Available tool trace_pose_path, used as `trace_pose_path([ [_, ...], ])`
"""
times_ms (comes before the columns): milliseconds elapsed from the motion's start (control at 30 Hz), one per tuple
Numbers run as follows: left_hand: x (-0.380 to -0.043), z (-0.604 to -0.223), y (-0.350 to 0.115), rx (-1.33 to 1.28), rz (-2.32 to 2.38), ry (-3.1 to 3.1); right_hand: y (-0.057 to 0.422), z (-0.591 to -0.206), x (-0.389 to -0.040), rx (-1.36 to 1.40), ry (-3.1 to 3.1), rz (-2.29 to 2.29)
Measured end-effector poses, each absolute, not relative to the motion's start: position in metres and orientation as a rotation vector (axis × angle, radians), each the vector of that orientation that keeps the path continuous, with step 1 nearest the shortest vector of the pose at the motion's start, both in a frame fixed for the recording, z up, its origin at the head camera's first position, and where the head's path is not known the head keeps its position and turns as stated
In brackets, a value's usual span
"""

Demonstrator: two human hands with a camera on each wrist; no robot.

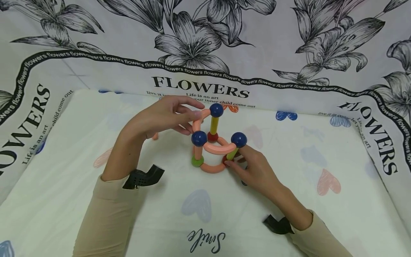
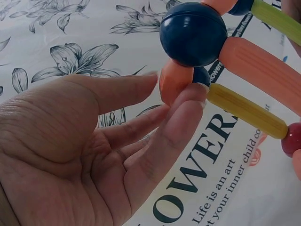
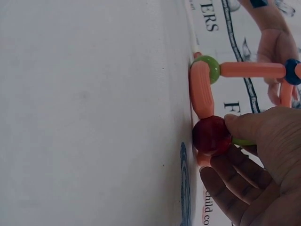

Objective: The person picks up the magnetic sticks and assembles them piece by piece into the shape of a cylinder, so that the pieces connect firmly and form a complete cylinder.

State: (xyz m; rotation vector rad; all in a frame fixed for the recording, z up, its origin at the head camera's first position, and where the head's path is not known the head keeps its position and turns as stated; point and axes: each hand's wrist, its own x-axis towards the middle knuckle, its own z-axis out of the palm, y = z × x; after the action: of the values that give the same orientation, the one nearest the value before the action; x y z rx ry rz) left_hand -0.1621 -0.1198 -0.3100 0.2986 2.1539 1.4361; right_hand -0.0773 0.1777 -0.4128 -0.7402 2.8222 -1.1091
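Observation:
A ball-and-rod toy frame stands on the cloth, in the middle of the head view. Three blue balls are on top; one blue ball [image 1: 199, 138] faces me. Below are a green ball [image 1: 197, 161] and red balls. My left hand [image 1: 167, 116] is at the upper left, its thumb and a finger around a curved orange rod [image 2: 175, 82] between two blue balls. My right hand [image 1: 257, 169] pinches the red ball [image 3: 211, 135] at the foot of a light green rod [image 1: 232, 154]. A yellow rod [image 1: 214, 125] stands at the back.
A small orange piece [image 1: 155, 136] lies behind the left wrist. A dark object [image 1: 244, 183] shows partly beneath the right hand. The white cloth [image 1: 154, 214] has printed hearts, with a floral border [image 1: 282, 96] behind. Black straps [image 1: 144, 177] are at both wrists.

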Motion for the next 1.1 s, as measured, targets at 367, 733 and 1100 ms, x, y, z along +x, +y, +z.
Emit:
trace_pose_path([
  [367,-0.174,-0.345,-0.112,0.401,1.281,2.246,0.178,-0.413,-0.077,-0.75,2.822,-1.119],
  [733,-0.178,-0.384,-0.082,0.689,1.105,2.331,0.179,-0.412,-0.077,-0.782,2.836,-1.134],
  [1100,-0.175,-0.399,-0.072,0.709,1.181,2.389,0.181,-0.411,-0.076,-0.788,2.887,-1.098],
])
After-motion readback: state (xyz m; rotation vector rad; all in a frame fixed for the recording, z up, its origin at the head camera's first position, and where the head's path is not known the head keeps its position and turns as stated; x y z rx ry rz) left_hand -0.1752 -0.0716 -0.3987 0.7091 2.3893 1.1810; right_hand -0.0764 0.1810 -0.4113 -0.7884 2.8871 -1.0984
